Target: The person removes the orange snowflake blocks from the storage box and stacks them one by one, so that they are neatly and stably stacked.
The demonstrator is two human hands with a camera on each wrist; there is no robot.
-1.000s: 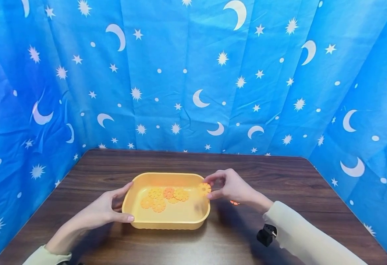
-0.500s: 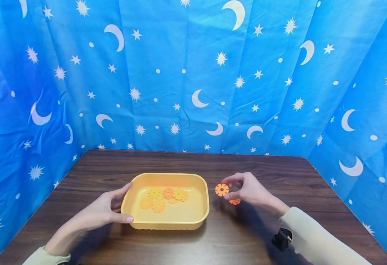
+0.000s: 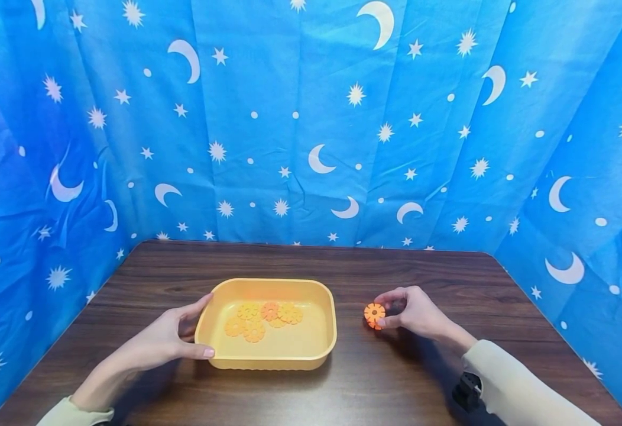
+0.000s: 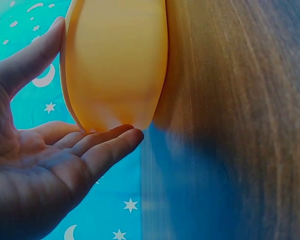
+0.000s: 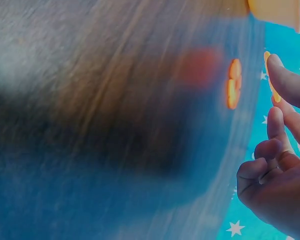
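Note:
My left hand (image 3: 168,334) holds the left end of a yellow plastic tray (image 3: 311,355), thumb at the near corner and fingers at the far one. In the left wrist view the fingers lie nearly straight against the tray wall (image 4: 117,55). Between thumb and index finger my right hand (image 3: 416,312) pinches an orange flower-shaped plastic disc (image 3: 374,313), to the right of the tray. In the right wrist view another orange disc (image 5: 233,84) lies on the table below the pinched one. The held disc mostly covers it in the head view.
Several yellow and orange flower discs (image 3: 254,332) lie inside the tray, some overlapping. The dark wood-grain table (image 3: 268,399) ends at a blue curtain (image 3: 268,136) with moons and stars, at the back and both sides.
My right hand has moved right from over the tray's right rim with the disc, to above the disc on the table. The left hand and tray have stayed put.

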